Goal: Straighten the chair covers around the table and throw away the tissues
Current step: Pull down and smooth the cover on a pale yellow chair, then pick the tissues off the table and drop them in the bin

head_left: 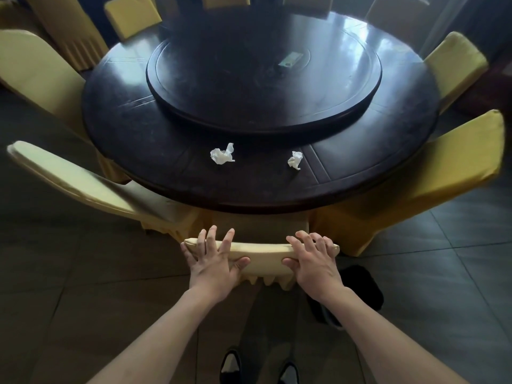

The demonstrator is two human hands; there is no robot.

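Observation:
A chair in a pale yellow cover (264, 249) stands pushed under the near edge of the round dark table (133, 139). My left hand (214, 260) grips the left end of its top edge, fingers over the front and thumb behind. My right hand (313, 260) grips the right end the same way. Two crumpled white tissues lie on the table in front of me: a larger tissue (221, 155) to the left and a smaller tissue (295, 159) to the right.
More yellow-covered chairs ring the table, one close at the left (83, 181) and one close at the right (448, 167). A dark turntable (177, 87) fills the table's middle with a small card (291, 60) on it. A black bag (357, 295) lies on the tiled floor by my feet.

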